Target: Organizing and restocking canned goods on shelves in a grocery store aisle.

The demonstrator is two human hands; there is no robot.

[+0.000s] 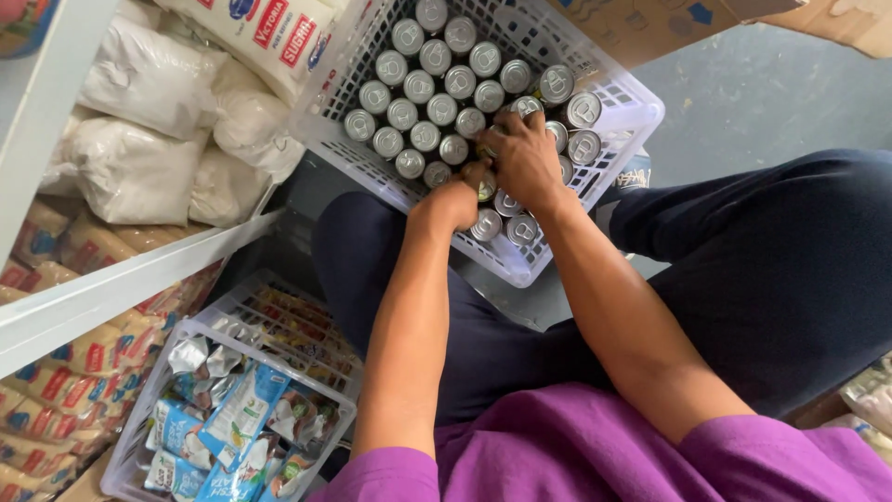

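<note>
Over the basket (621,119) on my lap | both hands among upright cans (441,110) | right hand (525,158) closed round one, left hand (457,200) gripping another | judged rigid, slick, weighty; best held by the sides.

Both bare forearms stretched forward, hands meeting side by side

Left hand (457,198) curled, knuckles up, fingertips hidden; right hand (526,156) palm down, fingers bent and spread; purple short sleeves at the shoulders; legs folded in dark trousers.

Soft, even daylight, fairly bright; can tops (441,79) catch small glints; faint shadows under the arms; edges bend slightly; focus is sharp throughout.
</note>
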